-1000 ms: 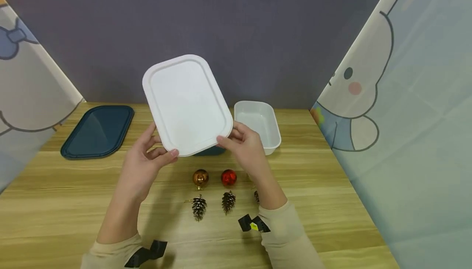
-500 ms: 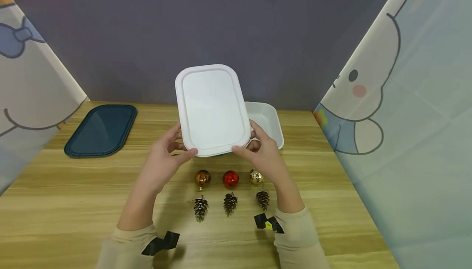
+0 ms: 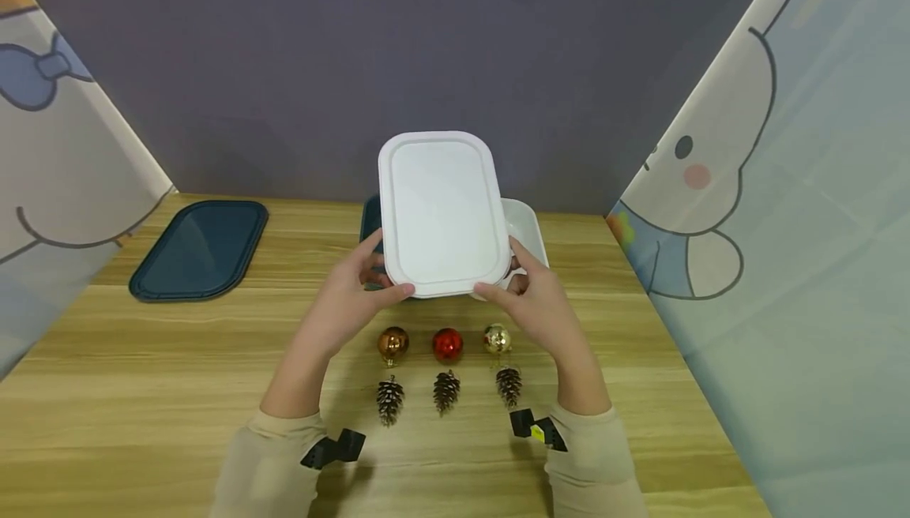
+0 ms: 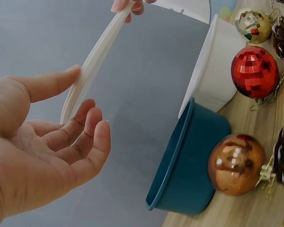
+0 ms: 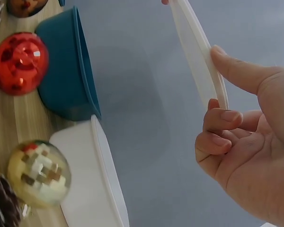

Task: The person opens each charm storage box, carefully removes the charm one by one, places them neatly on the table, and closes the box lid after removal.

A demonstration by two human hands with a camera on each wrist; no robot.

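Both hands hold up a white rectangular lid (image 3: 446,214) with rounded corners and a raised rim. The left hand (image 3: 348,297) pinches its near left corner, thumb on top and fingers beneath. At the near right corner the right hand (image 3: 538,305) grips the same way. In the wrist views the lid is seen edge-on, raised well above two tubs. Below it stand a teal tub (image 4: 189,161) and a white tub (image 5: 92,170), side by side, both uncovered. From the head view the lid hides most of the teal tub and part of the white one.
A dark blue lid (image 3: 199,249) lies at the table's left. Before the tubs sit a copper bauble (image 3: 392,342), a red bauble (image 3: 448,345) and a gold bauble (image 3: 497,338). Nearer still are pinecones (image 3: 446,392) in a row. A grey wall (image 3: 455,44) rises behind.
Both hands have carried the white lid to the right and turned it from a tilt to nearly straight. It now overlaps both tubs in the head view.
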